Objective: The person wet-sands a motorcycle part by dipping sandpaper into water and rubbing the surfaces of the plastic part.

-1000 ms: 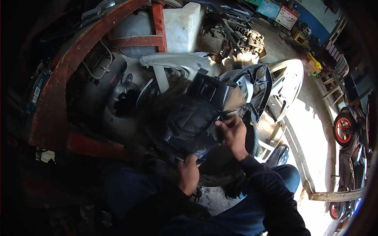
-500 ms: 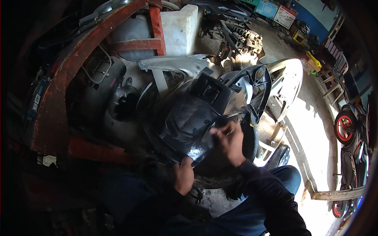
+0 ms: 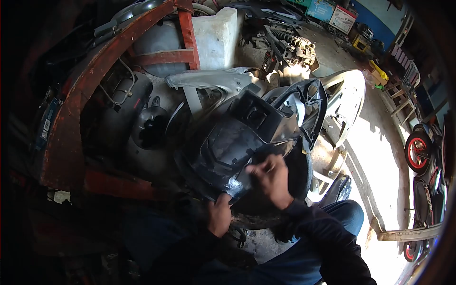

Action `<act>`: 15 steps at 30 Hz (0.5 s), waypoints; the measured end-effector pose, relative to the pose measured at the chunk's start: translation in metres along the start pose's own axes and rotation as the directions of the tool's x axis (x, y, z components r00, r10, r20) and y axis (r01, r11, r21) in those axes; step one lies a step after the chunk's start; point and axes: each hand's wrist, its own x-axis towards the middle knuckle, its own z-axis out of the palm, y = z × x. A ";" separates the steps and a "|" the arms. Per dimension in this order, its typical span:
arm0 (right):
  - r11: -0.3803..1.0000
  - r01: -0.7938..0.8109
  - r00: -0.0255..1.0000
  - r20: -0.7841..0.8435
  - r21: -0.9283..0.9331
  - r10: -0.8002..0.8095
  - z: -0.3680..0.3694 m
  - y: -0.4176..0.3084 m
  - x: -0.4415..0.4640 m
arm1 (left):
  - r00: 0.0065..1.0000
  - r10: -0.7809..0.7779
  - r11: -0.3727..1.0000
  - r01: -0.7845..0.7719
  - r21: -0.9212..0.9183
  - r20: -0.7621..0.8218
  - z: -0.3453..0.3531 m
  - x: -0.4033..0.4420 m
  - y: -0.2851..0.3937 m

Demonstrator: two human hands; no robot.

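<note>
A black plastic motorcycle body panel [image 3: 230, 142], with a raised boxy section and a shiny patch near its lower edge, rests in front of me over a dark round tire-like rim [image 3: 300, 175]. My left hand [image 3: 220, 216] is closed on the panel's near edge, thumb on top. Just over the panel's right side is my right hand [image 3: 271, 180], its fingers curled together. Whatever it may hold is hidden, and I cannot tell whether the fingertips touch the surface.
Beyond the panel lie a grey fairing piece [image 3: 204, 80] and a pale cream one [image 3: 344, 102]. A red metal frame [image 3: 66, 123] curves along the left, near a dark cylindrical tank [image 3: 126, 109]. Greasy engine parts [image 3: 299, 47] sit behind. A motorcycle with a red-rimmed wheel [image 3: 418, 152] stands right.
My right hand has shifted slightly left and down across the panel. My left hand stays at the near edge, and the panel looks unmoved.
</note>
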 end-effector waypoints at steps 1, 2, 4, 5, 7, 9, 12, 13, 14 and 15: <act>0.995 -0.069 0.997 -0.021 0.066 0.071 -0.005 0.007 0.010 | 0.999 0.047 0.991 -0.050 0.121 0.026 -0.008 0.003 -0.014; 0.994 -0.103 0.994 -0.038 -0.019 0.103 -0.012 0.012 0.023 | 0.994 0.094 0.966 -0.104 0.238 0.052 -0.011 0.004 -0.019; 0.998 -0.013 0.999 -0.053 -0.057 0.010 -0.004 0.004 0.005 | 0.995 0.087 0.995 -0.089 0.039 0.040 -0.001 0.001 -0.010; 0.993 0.078 0.995 -0.057 -0.094 -0.083 0.002 -0.004 -0.007 | 0.996 0.085 0.996 -0.084 -0.030 0.037 0.004 0.000 -0.005; 0.991 0.066 0.998 0.025 -0.115 -0.064 0.005 -0.015 -0.018 | 0.993 -0.101 0.982 0.090 -0.165 -0.058 0.007 -0.004 0.006; 0.990 0.031 0.997 -0.062 -0.140 -0.041 -0.003 -0.002 0.001 | 0.999 0.024 0.992 -0.020 0.123 -0.033 -0.010 0.004 -0.018; 0.998 -0.035 0.992 -0.126 -0.054 0.028 -0.008 0.006 0.011 | 0.998 0.047 0.990 -0.039 0.138 -0.050 0.008 -0.004 0.003; 0.996 0.052 0.987 -0.148 -0.069 -0.061 0.004 0.003 -0.002 | 0.993 -0.062 0.989 0.048 -0.140 -0.100 0.018 -0.006 0.014; 0.992 0.089 0.992 -0.081 -0.090 -0.096 0.011 -0.017 -0.016 | 0.993 -0.063 0.989 0.049 -0.141 -0.099 0.017 -0.005 0.012; 0.992 0.114 0.992 -0.045 -0.052 -0.116 0.014 -0.017 -0.020 | 0.996 -0.046 0.986 0.032 -0.165 -0.080 0.014 -0.003 0.010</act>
